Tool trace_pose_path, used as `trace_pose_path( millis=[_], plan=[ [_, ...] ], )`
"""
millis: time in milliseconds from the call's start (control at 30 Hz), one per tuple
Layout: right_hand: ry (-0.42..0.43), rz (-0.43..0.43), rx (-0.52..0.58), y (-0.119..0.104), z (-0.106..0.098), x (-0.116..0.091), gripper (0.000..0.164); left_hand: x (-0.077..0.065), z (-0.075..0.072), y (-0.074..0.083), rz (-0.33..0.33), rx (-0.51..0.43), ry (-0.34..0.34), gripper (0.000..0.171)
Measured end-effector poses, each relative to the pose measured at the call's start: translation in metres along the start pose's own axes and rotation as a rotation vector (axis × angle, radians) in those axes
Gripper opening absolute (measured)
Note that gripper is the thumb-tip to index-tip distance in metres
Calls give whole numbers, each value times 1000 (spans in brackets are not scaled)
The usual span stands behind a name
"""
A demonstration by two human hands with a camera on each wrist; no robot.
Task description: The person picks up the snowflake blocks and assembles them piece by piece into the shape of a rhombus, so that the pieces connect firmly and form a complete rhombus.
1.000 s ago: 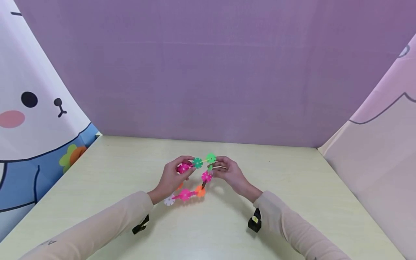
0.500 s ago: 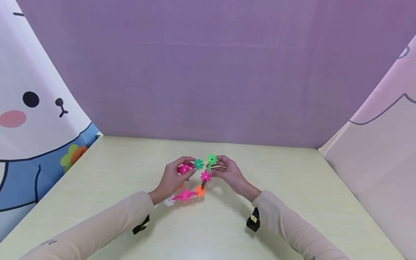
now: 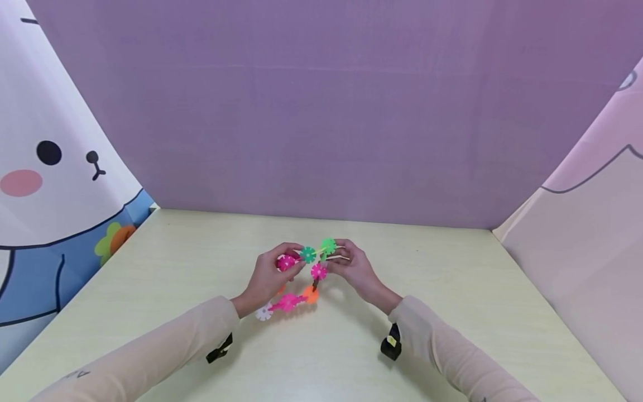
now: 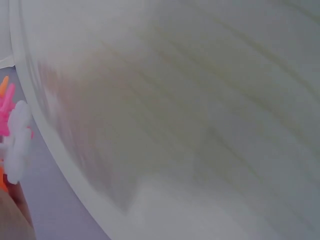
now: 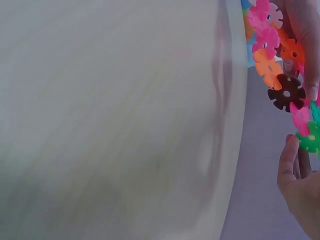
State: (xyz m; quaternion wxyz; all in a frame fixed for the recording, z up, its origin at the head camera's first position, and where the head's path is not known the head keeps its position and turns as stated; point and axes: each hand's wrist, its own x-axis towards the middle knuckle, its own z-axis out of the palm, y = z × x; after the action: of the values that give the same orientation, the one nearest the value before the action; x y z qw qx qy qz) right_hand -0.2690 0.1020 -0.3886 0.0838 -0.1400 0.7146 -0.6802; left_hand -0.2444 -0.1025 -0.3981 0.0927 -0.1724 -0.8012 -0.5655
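A chain of plastic snowflake discs [image 3: 301,279] hangs between both hands above the pale table [image 3: 201,268]. Its pieces are pink, green, teal, orange, brown and white. My left hand [image 3: 275,273] pinches the pink disc [image 3: 286,262] beside the teal one [image 3: 308,255]. My right hand [image 3: 346,262] pinches the bright green disc [image 3: 328,245] at the chain's other top end. The lower part with the white disc [image 3: 263,313] trails down to the table. In the right wrist view the chain [image 5: 280,65] shows at the right edge by a fingertip [image 5: 287,155]. The left wrist view catches only the white disc [image 4: 19,140] at its left edge.
A purple backdrop [image 3: 321,111] closes the far side. A cartoon bear cloth [image 3: 45,167] hangs at the left and a pink cloth [image 3: 593,223] at the right. Bare tabletop lies all around the hands.
The hands and the chain have barely moved. The lower discs have shifted slightly right and the two top ends sit a little closer together.
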Motion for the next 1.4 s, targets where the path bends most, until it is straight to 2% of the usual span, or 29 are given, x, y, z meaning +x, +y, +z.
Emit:
trace_pose_path(
  millis=[133, 300, 667, 867, 1167, 1267, 1400],
  plan=[
    [-15, -40, 10, 0, 0, -1, 56, 0, 2, 0, -2, -7, 6, 30],
    [-40, -86, -4, -1, -2, -2, 57, 0, 3, 0, 1, -14, 15, 30],
    [-62, -178, -72, -1, -4, -1, 60, 1, 4, -2, -43, -46, 27, 29],
    [-77, -181, -87, 1, -6, 0, 51, 1, 5, -2, -45, -48, 23, 29],
    [-105, -184, -95, 2, -8, 0, 59, -1, 6, -2, -69, -45, 19, 29],
    [-112, -207, -120, 2, -9, 0, 63, -4, 5, 7, -77, -61, 6, 30],
    [-119, -228, -140, 2, -11, 2, 64, -8, 2, 26, -85, -56, -11, 31]
  ],
)
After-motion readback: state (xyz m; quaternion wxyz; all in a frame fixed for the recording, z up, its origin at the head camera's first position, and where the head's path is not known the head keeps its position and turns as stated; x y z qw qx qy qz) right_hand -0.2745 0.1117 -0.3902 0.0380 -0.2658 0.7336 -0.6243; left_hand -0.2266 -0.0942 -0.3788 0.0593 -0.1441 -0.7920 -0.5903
